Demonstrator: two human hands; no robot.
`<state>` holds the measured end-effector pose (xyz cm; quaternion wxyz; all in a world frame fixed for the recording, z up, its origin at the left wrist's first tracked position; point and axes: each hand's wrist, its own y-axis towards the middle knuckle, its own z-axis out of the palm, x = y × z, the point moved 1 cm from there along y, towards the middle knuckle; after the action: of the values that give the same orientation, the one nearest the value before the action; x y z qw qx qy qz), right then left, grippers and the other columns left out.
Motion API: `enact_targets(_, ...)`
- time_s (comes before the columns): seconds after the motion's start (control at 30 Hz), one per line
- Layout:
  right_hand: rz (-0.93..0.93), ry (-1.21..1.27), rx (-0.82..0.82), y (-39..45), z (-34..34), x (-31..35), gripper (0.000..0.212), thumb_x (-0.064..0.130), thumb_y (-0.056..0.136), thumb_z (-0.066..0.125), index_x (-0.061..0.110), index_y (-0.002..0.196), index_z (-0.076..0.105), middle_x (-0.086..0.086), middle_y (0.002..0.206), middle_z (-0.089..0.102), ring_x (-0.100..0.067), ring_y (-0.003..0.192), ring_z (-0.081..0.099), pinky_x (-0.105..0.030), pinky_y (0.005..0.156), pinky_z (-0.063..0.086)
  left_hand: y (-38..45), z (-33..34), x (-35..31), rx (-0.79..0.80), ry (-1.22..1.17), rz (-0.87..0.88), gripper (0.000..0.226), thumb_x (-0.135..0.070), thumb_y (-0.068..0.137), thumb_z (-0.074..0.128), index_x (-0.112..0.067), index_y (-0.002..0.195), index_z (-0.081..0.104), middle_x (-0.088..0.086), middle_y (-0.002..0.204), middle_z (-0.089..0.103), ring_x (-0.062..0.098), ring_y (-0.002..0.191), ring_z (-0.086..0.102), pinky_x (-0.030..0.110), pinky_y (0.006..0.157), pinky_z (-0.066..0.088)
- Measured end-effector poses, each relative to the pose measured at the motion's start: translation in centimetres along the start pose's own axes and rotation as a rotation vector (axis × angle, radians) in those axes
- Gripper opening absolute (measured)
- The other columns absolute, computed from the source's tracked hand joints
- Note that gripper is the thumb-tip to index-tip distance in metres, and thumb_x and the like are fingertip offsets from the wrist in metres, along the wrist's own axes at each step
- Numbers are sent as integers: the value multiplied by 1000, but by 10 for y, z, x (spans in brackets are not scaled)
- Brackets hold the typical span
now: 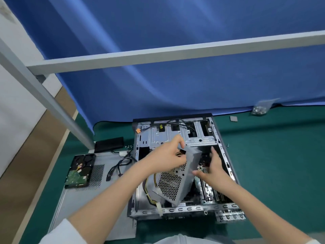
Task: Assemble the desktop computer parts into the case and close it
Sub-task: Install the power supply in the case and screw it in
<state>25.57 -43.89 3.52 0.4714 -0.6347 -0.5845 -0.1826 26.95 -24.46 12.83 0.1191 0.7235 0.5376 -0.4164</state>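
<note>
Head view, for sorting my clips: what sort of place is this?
Probably a workshop bench: a green mat, a blue curtain behind, and an open computer case beside a loose hard drive.

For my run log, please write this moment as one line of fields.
step: seating power supply | left hand: grips its top | right hand: open against its side | case: open | hard drive: outside on side panel

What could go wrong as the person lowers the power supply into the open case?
The power supply is tilted above the motherboard; a slip could knock components. Its loose cables hang at the case edge and might get pinched underneath. The right hand only steadies its side.
</note>
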Motion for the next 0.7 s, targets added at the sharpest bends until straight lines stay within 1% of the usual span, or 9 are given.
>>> enact_targets(0.07,-220,-143,28,-4,-7,13,108,26,75,77,35,148,-2,10,146,15,-7,137,16,-24,112,18,5,5,-8,48,112,40,24,-26,88,51,-37,89,30,0,61,50,15,50,37,31,52,33)
enact_targets(0.13,-285,-177,243,-6,-14,28,90,28,71,68,57,131,8,14,137,24,-5,132,25,-26,109,27,9,9,-15,52,199,81,23,-25,88,50,-33,94,29,-1,60,51,15,50,41,32,51,35)
enact_targets(0.23,-278,-210,354,-8,-29,49,71,50,69,64,55,128,24,19,134,35,-1,128,32,-29,108,31,7,11,-12,50,177,68,23,-28,89,50,-33,94,29,-2,66,56,14,52,43,34,54,38)
enact_targets(0.3,-300,-385,282,-6,-36,61,73,71,65,56,51,131,31,20,131,41,-2,123,39,-32,106,33,3,7,-7,88,113,45,23,-30,92,50,-34,95,28,1,71,63,13,55,47,34,58,42)
enact_targets(0.37,-365,-663,192,-4,-33,73,77,77,66,47,45,134,30,13,118,45,-10,107,47,-33,93,37,2,2,-5,109,62,35,23,-28,93,49,-33,97,27,9,78,67,15,59,48,37,61,44)
enact_targets(0.4,-412,-749,154,-3,-28,79,77,72,72,48,38,138,28,7,118,45,-15,106,48,-34,90,39,2,-2,-4,99,56,35,23,-26,92,50,-32,98,27,11,80,67,16,60,49,39,62,45)
enact_targets(0.47,-481,-761,145,2,-16,84,67,51,88,51,25,145,28,-4,138,35,-25,120,44,-39,95,42,4,-7,-1,64,53,37,25,-26,91,52,-32,99,28,5,82,69,18,64,57,39,65,49)
enact_targets(0.6,-457,-734,216,2,-4,72,36,32,101,41,18,133,46,-10,158,12,-30,137,32,-41,105,36,-5,-5,17,-16,28,8,41,-36,85,64,-35,100,25,-5,82,70,0,57,57,20,58,47)
enact_targets(0.7,-502,-775,128,-9,12,57,33,16,98,41,16,130,46,-5,159,16,-27,137,36,-38,93,47,-20,5,38,-138,-11,-12,57,-41,79,70,-45,106,20,-9,76,67,1,53,57,14,52,44)
